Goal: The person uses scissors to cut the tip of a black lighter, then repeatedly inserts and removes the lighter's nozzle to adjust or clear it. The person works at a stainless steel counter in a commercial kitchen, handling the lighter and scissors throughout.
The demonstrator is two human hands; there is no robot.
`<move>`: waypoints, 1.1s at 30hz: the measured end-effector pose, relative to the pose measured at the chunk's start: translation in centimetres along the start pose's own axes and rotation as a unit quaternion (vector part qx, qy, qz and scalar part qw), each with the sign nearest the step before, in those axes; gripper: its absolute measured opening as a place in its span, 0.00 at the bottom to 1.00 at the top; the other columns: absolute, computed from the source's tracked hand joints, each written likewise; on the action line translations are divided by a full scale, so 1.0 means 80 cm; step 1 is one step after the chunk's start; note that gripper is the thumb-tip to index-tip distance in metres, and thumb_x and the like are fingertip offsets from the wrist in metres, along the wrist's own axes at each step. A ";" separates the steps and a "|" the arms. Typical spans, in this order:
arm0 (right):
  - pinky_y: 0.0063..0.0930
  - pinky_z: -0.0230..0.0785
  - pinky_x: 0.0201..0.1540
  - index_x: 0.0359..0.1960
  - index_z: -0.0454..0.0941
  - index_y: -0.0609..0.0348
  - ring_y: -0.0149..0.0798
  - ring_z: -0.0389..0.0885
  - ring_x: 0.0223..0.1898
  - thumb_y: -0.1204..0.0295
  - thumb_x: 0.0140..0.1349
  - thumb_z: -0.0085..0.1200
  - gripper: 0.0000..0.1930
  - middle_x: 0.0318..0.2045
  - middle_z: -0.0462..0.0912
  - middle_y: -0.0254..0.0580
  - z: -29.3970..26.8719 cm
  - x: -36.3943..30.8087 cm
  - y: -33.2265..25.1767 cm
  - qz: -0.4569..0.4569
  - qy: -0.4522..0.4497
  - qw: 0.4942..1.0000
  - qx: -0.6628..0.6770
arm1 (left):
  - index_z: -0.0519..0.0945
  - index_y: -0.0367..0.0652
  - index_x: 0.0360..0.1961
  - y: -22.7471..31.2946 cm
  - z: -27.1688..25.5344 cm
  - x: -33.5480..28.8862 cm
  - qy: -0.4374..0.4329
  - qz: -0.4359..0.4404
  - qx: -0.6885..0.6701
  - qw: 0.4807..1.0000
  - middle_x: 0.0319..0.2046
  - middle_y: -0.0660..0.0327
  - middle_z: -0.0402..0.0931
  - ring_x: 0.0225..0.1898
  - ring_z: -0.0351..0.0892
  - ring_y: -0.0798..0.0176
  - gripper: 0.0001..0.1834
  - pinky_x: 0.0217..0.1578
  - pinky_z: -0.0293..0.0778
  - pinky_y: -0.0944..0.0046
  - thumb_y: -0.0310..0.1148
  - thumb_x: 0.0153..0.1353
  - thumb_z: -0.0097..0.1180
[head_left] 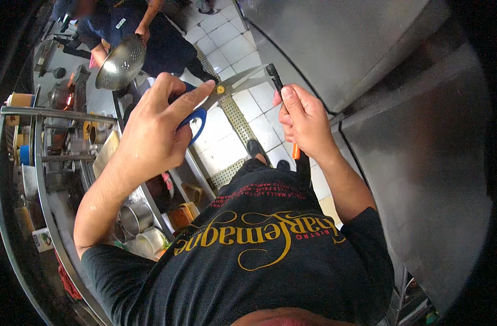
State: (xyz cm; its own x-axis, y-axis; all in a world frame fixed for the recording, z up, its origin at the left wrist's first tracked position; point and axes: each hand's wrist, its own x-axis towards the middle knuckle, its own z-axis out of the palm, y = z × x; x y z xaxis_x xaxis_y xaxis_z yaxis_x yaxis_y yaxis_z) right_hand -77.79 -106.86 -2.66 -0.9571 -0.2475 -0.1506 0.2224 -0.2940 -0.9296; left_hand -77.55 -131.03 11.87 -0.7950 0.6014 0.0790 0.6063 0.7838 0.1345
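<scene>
Raised in front of my chest, my left hand (158, 122) has its fingers through the blue handles of a pair of scissors (248, 81). The blades point right and stand slightly apart, with a brass-coloured pivot between them and the handles. At the right, my right hand (305, 119) is closed around a slim black stick-shaped tool (277, 81) with an orange lower end. Its blocky black head sits at the tips of the blades; whether it touches them I cannot tell. My palm and fingers hide the tool's middle.
A metal rack (63, 114) with pots and containers stands along my left. Ahead at upper left, a co-worker (167, 38) holds a metal colander (123, 62). A large steel-grey panel (400, 136) runs along my right. White tiles (224, 35) and a perforated drain strip (237, 122) cover the floor.
</scene>
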 end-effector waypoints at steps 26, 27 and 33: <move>0.12 0.48 0.17 0.38 0.73 0.58 0.15 0.54 0.17 0.59 0.77 0.43 0.16 0.18 0.62 0.23 0.035 0.138 -0.039 -0.047 -0.118 0.978 -0.166 | 0.83 0.41 0.50 -0.114 -0.084 0.023 0.022 0.000 0.124 0.992 0.33 0.55 0.70 0.36 0.77 0.51 0.26 0.36 0.75 0.54 0.17 0.47 0.56; 0.12 0.48 0.17 0.38 0.73 0.58 0.15 0.54 0.17 0.58 0.77 0.43 0.16 0.19 0.62 0.23 0.032 0.138 -0.040 -0.062 -0.109 0.978 -0.169 | 0.83 0.41 0.50 -0.107 -0.084 0.026 0.022 -0.011 0.134 0.991 0.33 0.55 0.70 0.36 0.77 0.51 0.26 0.36 0.75 0.54 0.18 0.46 0.57; 0.16 0.48 0.18 0.37 0.75 0.58 0.16 0.56 0.16 0.58 0.76 0.45 0.16 0.18 0.63 0.22 0.006 0.148 -0.042 -0.033 -0.048 0.996 -0.064 | 0.84 0.41 0.49 -0.040 -0.066 0.072 0.095 -0.031 0.166 0.981 0.32 0.56 0.69 0.36 0.77 0.51 0.27 0.36 0.74 0.55 0.22 0.41 0.60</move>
State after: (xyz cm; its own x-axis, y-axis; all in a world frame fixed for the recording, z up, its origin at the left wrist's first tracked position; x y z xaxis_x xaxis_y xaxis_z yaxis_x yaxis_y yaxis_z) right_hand -89.79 -109.22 -1.17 -0.9454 -0.3203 -0.0604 0.1277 -0.1936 -0.9727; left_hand -84.20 -130.88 17.13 -0.8009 0.5359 0.2672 0.5040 0.8442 -0.1825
